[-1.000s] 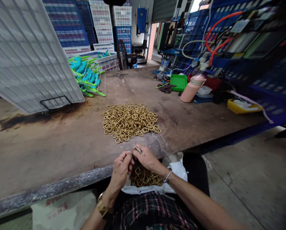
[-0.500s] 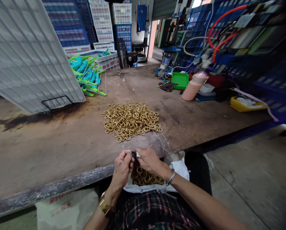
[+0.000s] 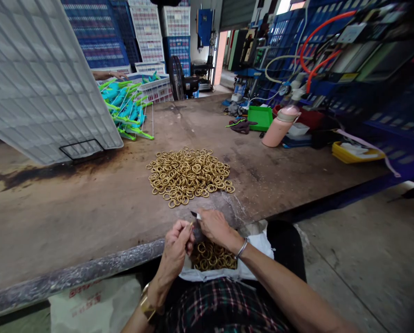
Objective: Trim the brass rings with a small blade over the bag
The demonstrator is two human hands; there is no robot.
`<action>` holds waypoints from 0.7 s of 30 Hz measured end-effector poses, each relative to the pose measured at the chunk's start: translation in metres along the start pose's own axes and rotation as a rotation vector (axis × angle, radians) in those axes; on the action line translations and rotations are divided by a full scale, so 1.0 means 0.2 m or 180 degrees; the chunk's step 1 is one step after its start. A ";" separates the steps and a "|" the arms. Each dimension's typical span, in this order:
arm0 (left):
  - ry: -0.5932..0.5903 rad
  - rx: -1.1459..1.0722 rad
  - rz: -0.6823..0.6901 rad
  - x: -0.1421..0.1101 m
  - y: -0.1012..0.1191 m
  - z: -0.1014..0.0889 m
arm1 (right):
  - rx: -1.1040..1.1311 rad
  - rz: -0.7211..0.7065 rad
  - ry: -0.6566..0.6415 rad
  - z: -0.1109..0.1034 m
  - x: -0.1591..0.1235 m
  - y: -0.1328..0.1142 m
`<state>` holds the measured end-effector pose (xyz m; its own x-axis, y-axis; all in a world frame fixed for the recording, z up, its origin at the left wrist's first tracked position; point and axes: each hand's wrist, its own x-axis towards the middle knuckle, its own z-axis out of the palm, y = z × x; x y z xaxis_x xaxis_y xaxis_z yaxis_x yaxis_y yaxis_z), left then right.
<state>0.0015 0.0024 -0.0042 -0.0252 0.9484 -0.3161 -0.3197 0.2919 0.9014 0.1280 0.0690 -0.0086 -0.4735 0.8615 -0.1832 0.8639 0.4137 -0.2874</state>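
ring (image 3: 192, 224) — left fingers (image 3: 184, 232); tool (image 3: 193, 214) — right fingers (image 3: 207, 218)

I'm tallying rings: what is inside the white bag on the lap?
Inside the white bag, gold-coloured rings show on top. Whatever lies beneath them is covered, and the right hand hides part of the bag.

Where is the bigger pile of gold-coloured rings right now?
In the head view, the pile of rings lies near the middle, on the tabletop beyond the left hand and right hand, with the pink bottle farther right.
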 end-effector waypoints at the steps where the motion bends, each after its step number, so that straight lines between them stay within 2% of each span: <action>1: -0.0099 -0.0099 -0.0016 -0.01 0.01 0.01 | -0.0045 0.0048 0.0062 0.00 0.02 0.02; 4: -0.0226 -0.0592 -0.0092 -0.02 0.04 0.02 | -0.0090 0.0055 0.0339 -0.01 0.10 0.06; 9: -0.0032 -0.1236 -0.0271 0.02 0.03 0.01 | -0.0025 0.0068 0.0926 -0.02 0.23 0.05; 15: 0.0053 -0.1533 -0.0433 0.03 0.03 -0.04 | -0.0265 0.0309 0.0956 -0.03 0.32 0.02; 21: 0.0070 -0.1895 -0.0658 0.05 0.04 -0.05 | 0.0201 0.0173 0.1177 -0.02 0.28 0.09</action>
<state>-0.0107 0.0129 -0.0036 0.0761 0.8751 -0.4779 -0.7923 0.3441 0.5038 0.1169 0.1259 -0.0193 -0.3232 0.9346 0.1485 0.8683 0.3553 -0.3461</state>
